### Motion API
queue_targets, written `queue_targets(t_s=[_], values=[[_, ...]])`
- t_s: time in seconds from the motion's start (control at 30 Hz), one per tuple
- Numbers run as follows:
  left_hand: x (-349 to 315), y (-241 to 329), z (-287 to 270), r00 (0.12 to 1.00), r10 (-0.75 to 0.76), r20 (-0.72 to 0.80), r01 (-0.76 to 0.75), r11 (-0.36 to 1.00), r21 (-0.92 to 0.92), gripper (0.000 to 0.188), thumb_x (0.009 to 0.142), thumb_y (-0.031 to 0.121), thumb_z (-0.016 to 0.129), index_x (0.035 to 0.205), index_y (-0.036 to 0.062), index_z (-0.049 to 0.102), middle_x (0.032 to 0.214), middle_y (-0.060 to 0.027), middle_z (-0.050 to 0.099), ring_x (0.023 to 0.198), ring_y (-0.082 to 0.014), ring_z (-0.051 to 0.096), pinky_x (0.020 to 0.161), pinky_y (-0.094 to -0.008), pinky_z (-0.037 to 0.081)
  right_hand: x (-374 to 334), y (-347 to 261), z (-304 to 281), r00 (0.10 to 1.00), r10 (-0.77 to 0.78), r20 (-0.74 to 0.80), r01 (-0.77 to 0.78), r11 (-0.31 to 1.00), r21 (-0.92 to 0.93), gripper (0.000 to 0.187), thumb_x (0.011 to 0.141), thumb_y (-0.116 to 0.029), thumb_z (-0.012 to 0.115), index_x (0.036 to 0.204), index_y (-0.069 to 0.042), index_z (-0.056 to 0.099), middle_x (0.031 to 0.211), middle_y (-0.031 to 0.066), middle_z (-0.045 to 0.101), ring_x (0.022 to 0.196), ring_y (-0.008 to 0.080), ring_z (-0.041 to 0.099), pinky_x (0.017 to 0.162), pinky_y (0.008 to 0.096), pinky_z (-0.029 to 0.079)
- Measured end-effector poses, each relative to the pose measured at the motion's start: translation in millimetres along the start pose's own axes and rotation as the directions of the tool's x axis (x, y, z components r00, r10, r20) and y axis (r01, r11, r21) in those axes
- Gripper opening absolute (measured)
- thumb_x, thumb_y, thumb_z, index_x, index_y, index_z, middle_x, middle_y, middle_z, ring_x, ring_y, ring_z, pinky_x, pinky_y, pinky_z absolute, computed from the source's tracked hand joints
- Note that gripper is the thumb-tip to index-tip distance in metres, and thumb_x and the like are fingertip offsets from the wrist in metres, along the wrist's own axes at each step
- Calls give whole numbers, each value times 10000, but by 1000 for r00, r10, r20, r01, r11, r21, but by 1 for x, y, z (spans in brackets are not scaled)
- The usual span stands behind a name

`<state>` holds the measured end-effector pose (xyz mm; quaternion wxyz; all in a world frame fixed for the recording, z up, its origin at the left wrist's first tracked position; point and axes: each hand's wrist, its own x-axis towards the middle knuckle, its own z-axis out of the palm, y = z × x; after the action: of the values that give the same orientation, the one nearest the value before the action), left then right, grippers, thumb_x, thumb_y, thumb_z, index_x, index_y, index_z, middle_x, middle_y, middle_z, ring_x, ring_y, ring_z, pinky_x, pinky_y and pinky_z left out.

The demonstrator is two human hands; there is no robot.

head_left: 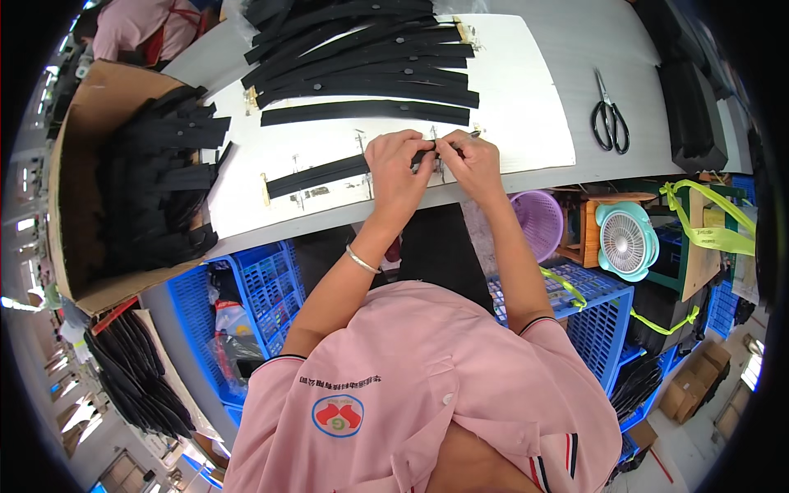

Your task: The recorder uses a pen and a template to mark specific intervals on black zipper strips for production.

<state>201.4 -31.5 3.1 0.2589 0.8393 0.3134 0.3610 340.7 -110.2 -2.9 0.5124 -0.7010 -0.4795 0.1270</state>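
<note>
A black fabric strip point(316, 177) lies slantwise on the white board point(526, 107) near its front edge, over dark marks and bits of tape. My left hand point(397, 171) is closed on this strip, thumb and fingers pinched together near its right part. Just beside it, my right hand point(472, 167) is closed too, its fingertips meeting close to those of the left. A small dark tip shows above the right hand's knuckles; what it belongs to is hidden. Farther back, a straight black strip point(370, 112) with a small round piece at its middle lies by itself.
Several more black strips point(353, 57) are heaped at the back of the board. A cardboard box point(99, 90) full of strips stands left. Black-handled scissors point(610, 123) lie right. Below the table are blue crates point(596, 329), a purple basket point(538, 222) and a turquoise fan point(629, 238).
</note>
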Motion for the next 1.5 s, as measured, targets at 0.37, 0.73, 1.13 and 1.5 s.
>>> queue_targets(t_s=[0.37,0.73,1.13,1.5], values=[[-33,-2,-32,978,-10,208,-17,992,126,443,965,207,679,1397,118,637,1564,-159,480,1472,-390,379,1183,-669,150,-10,-5,-10,980,185,-73,-164,959,233,194,993,-129,652,920,33,728,813,80,744,720,118,678,646,275,513],[73,-83,-30,980,46,192,-40,999,-32,319,966,224,678,1246,72,704,1410,-173,602,1422,-372,459,1210,-662,187,-10,-4,2,942,278,-185,-226,939,261,209,1043,-153,622,995,18,733,820,17,693,658,43,544,582,204,420],[0,-237,-231,954,-74,-289,245,747,618,141,898,93,715,1031,55,742,1360,-148,621,1488,-394,360,1240,-609,152,-5,-11,6,959,221,-179,-171,950,260,187,1028,-139,654,987,24,738,818,21,687,674,43,541,606,200,427],[30,-64,-88,944,-18,329,48,996,-81,202,895,220,757,1054,98,779,962,-128,736,861,-332,700,765,-412,542,-23,-27,30,942,-202,-270,140,963,-231,340,914,-70,737,1251,-70,692,962,77,755,830,217,702,746,321,544]])
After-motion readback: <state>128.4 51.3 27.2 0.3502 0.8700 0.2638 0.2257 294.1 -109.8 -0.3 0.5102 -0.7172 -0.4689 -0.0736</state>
